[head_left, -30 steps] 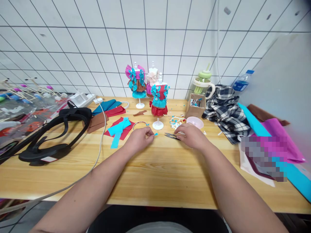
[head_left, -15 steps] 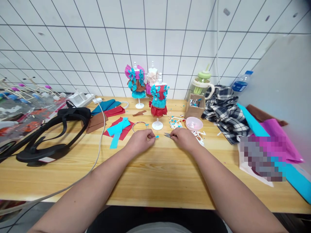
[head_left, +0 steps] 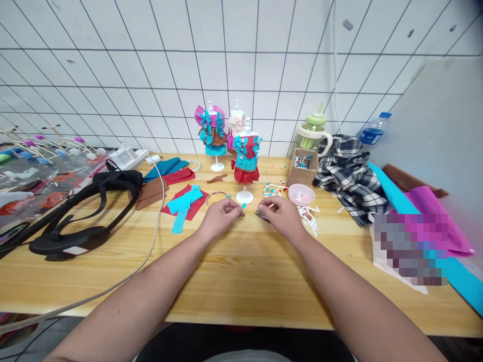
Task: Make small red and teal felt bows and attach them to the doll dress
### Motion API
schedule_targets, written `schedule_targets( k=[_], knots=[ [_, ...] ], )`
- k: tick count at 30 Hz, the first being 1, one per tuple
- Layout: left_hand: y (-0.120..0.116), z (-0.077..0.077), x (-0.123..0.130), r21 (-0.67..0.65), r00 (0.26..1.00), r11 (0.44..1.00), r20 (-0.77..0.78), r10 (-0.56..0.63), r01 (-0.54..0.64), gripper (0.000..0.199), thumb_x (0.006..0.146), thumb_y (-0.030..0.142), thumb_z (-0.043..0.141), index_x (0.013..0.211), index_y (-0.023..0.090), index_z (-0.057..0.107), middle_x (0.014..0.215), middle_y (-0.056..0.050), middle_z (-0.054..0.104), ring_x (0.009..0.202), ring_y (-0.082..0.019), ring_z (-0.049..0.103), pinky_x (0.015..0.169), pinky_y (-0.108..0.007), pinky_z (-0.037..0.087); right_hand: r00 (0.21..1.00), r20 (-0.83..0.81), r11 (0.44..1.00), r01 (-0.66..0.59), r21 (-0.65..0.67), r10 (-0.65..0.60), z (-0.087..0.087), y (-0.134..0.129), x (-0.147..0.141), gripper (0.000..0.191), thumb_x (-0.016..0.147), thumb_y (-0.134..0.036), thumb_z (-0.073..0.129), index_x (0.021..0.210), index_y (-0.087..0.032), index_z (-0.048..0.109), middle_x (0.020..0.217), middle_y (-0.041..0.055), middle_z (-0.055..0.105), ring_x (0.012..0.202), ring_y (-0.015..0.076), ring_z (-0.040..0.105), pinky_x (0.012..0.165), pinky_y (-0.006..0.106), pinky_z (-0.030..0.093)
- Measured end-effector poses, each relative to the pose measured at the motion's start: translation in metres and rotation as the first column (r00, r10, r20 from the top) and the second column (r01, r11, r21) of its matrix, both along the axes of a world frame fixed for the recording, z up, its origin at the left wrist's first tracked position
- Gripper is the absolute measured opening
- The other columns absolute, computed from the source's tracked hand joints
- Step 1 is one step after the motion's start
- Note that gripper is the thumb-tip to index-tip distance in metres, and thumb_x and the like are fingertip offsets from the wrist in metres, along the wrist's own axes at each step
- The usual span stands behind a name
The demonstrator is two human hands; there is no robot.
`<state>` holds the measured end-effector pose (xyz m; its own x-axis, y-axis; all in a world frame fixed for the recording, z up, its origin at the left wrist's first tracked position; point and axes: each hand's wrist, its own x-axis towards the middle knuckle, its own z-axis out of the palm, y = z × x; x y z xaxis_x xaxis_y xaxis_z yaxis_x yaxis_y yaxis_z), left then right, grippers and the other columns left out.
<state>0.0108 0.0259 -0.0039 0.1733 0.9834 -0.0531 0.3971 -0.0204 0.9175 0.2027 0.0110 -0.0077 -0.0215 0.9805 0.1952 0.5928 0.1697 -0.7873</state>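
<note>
My left hand (head_left: 223, 216) is closed, pinching a small turquoise scrap (head_left: 243, 206) that sticks out past the fingertips. My right hand (head_left: 279, 213) is closed around small metal scissors (head_left: 261, 215), their tips pointing left. A gap separates the two hands. Just behind them stands a small dress form (head_left: 247, 156) in a red and turquoise crepe dress on a round white base. A metal ring (head_left: 212, 193) lies behind my left hand. Turquoise strips (head_left: 184, 205) rest crossed on red pieces (head_left: 196, 211) to the left.
Two more dressed forms (head_left: 215, 133) stand behind. To the right are a pink dish (head_left: 301, 194), white scraps (head_left: 309, 216), a cardboard box (head_left: 302, 173), a green-lidded cup (head_left: 315, 131) and checked cloth (head_left: 345, 176). A black headset (head_left: 98, 234) and white cable (head_left: 154, 231) lie left.
The scissors have turned in my right hand, whose fingers have shifted slightly left. The turquoise scrap in my left hand now tilts upward. The view has shifted a little.
</note>
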Motion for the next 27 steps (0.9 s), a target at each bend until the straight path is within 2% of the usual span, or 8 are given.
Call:
schedule_targets(
  k=[1, 3, 6, 8, 12, 15, 21, 27],
  knots=[
    [-0.001, 0.001, 0.001, 0.017, 1.0, 1.0, 0.012, 0.011, -0.012, 0.014, 0.074, 0.032, 0.058, 0.075, 0.018, 0.059, 0.079, -0.004, 0.074, 0.078, -0.019, 0.069, 0.074, -0.031, 0.052, 0.984, -0.175, 0.99, -0.062, -0.127, 0.039, 0.001, -0.002, -0.006, 0.018, 0.079, -0.034, 0.061, 0.082, -0.018, 0.067, 0.072, 0.0004, 0.062, 0.059, 0.0118, 0.053, 0.063, 0.028, 0.049],
    [-0.004, 0.001, 0.004, 0.063, 0.999, 0.998, 0.03, 0.017, -0.019, 0.015, 0.075, 0.033, 0.059, 0.075, 0.018, 0.058, 0.079, -0.004, 0.073, 0.078, -0.019, 0.069, 0.074, -0.031, 0.052, 0.883, -0.469, 0.938, -0.149, -0.313, -0.016, 0.0, -0.007, -0.018, 0.023, 0.073, -0.039, 0.066, 0.081, -0.017, 0.067, 0.063, -0.0027, 0.055, 0.051, 0.0091, 0.047, 0.055, 0.027, 0.051],
    [-0.008, -0.001, 0.008, 0.136, 0.999, 0.991, 0.037, 0.011, -0.016, 0.016, 0.076, 0.033, 0.06, 0.076, 0.018, 0.058, 0.079, -0.004, 0.072, 0.076, -0.018, 0.069, 0.071, -0.03, 0.053, 0.73, -0.671, 0.897, -0.202, -0.392, -0.129, -0.002, -0.01, -0.028, 0.03, 0.064, -0.04, 0.074, 0.081, -0.017, 0.067, 0.063, -0.0042, 0.052, 0.051, 0.0067, 0.044, 0.049, 0.025, 0.053],
    [-0.011, -0.002, 0.008, 0.193, 1.0, 0.981, 0.019, 0.014, -0.017, 0.016, 0.076, 0.033, 0.06, 0.076, 0.018, 0.059, 0.078, -0.004, 0.072, 0.075, -0.018, 0.068, 0.069, -0.029, 0.053, 0.68, -0.715, 0.893, -0.206, -0.4, -0.163, -0.005, -0.011, -0.03, 0.033, 0.06, -0.041, 0.077, 0.081, -0.017, 0.067, 0.065, -0.0037, 0.053, 0.052, 0.0063, 0.045, 0.048, 0.024, 0.054],
    [-0.013, -0.002, 0.008, 0.286, 0.999, 0.958, -0.018, 0.03, -0.023, 0.013, 0.077, 0.031, 0.061, 0.075, 0.018, 0.062, 0.077, -0.002, 0.071, 0.073, -0.016, 0.067, 0.068, -0.026, 0.052, 0.643, -0.746, 0.895, -0.214, -0.392, -0.172, -0.008, -0.011, -0.031, 0.035, 0.058, -0.041, 0.08, 0.08, -0.017, 0.066, 0.064, -0.0043, 0.053, 0.051, 0.0062, 0.047, 0.048, 0.025, 0.056],
    [-0.013, -0.001, 0.008, 0.309, 0.998, 0.951, -0.044, 0.038, -0.022, 0.012, 0.077, 0.03, 0.061, 0.075, 0.018, 0.063, 0.075, -0.001, 0.07, 0.071, -0.015, 0.066, 0.066, -0.025, 0.052, 0.665, -0.731, 0.894, -0.219, -0.39, -0.156, -0.008, -0.011, -0.031, 0.035, 0.056, -0.041, 0.08, 0.077, -0.017, 0.065, 0.062, -0.0044, 0.054, 0.049, 0.0062, 0.048, 0.047, 0.026, 0.056],
    [-0.009, 0.001, 0.006, 0.239, 0.998, 0.969, -0.012, 0.069, -0.064, 0.011, 0.076, 0.028, 0.061, 0.075, 0.017, 0.061, 0.074, -0.002, 0.071, 0.069, -0.015, 0.067, 0.064, -0.024, 0.052, 0.687, -0.724, 0.924, -0.229, -0.306, -0.069, -0.003, -0.012, -0.026, 0.035, 0.057, -0.044, 0.079, 0.076, -0.018, 0.065, 0.06, -0.005, 0.055, 0.049, 0.0063, 0.049, 0.048, 0.024, 0.055],
    [-0.013, -0.003, 0.006, 0.333, 0.997, 0.943, -0.059, 0.044, -0.022, 0.011, 0.076, 0.028, 0.062, 0.074, 0.018, 0.063, 0.071, 0.0, 0.069, 0.067, -0.013, 0.065, 0.062, -0.022, 0.051, 0.675, -0.732, 0.906, -0.251, -0.341, -0.089, -0.004, -0.013, -0.03, 0.041, 0.054, -0.047, 0.081, 0.076, -0.017, 0.066, 0.062, -0.0041, 0.056, 0.05, 0.0065, 0.05, 0.049, 0.025, 0.055]
  ],
)
